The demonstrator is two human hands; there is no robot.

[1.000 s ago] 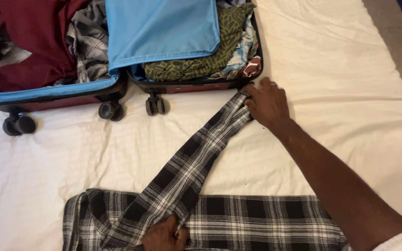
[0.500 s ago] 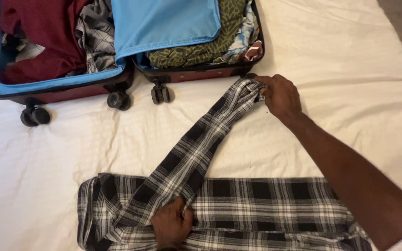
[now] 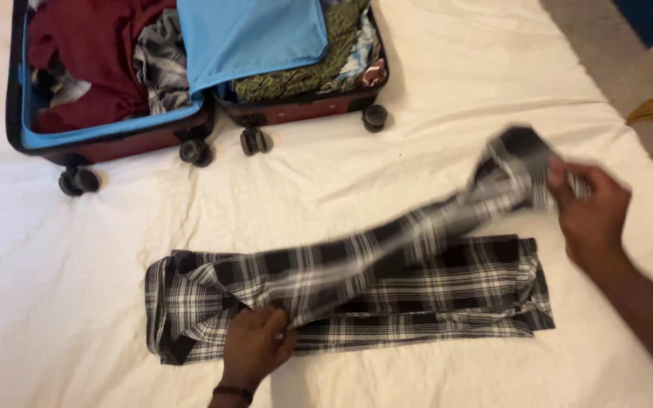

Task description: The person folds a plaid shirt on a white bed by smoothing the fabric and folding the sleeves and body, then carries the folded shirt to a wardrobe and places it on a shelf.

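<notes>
Right hand (image 3: 589, 215) grips the plaid shirt (image 3: 417, 302) sleeve's blurred cuff (fingers indistinct).

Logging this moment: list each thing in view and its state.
Plaid shirt: folded narrow, flat on the bed.
Sleeve: lifted, blurred, stretched across the shirt.
Right hand: gripping the sleeve end.
Left hand: pressing the sleeve's base down.
Suitcase: open, full of clothes.
White sheet: wrinkled.

The right hand (image 3: 587, 215) lifts the plaid shirt (image 3: 417, 302) by its sleeve (image 3: 432, 230) (blurred), while the left hand (image 3: 255, 347) pins the fabric.
</notes>
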